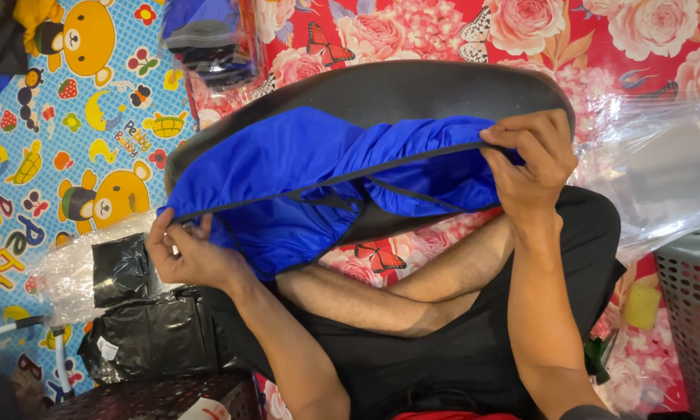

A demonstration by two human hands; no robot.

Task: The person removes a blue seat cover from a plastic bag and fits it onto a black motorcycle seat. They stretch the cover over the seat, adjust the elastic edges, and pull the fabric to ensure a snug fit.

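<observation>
Blue garment (303,175) stretched between two hands over a dark oval board (381,89).

Its long axis runs left to right — left hand (183,253) pinches the near-left edge, right hand (532,159) grips the right end, fingers closed on cloth.

Pretty cramped: the lap is blocked by the stretched blue fabric cover (303,175), black plastic-wrapped packs (144,330) are stacked leftward, and a grey mesh basket (696,311) is parked rightward.

A bright blue fabric cover (303,175) with dark edging is stretched taut between both hands, bunched and wrinkled, draped over a curved black board (381,89) behind it.
</observation>
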